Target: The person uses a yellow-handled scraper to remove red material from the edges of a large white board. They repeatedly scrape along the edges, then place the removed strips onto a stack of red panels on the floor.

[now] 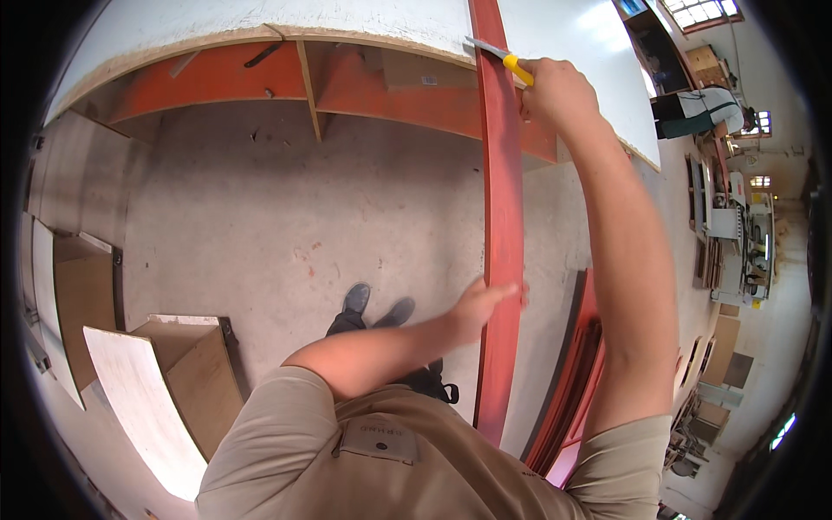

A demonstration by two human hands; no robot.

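Observation:
A long, narrow board (503, 191) painted red runs from the top edge, across the white worktable (390, 19), down toward my body. My left hand (487, 308) grips it near my waist, the thumb on top and fingertips showing past its right edge. This hand is slightly blurred. Farther away, my right hand (562, 91) is closed round a yellow-handled tool (517, 69) with a slim grey blade. Its blade lies over the board where the board crosses the table's edge. I cannot tell whether the blade touches the wood.
Under the tabletop are orange-red shelves (381, 102) holding a dark-handled tool (263, 56). More red boards (568, 381) are stacked at my right. Box-like white and brown pieces (199, 373) stand on the floor at left. Another person (706, 108) bends at the far right.

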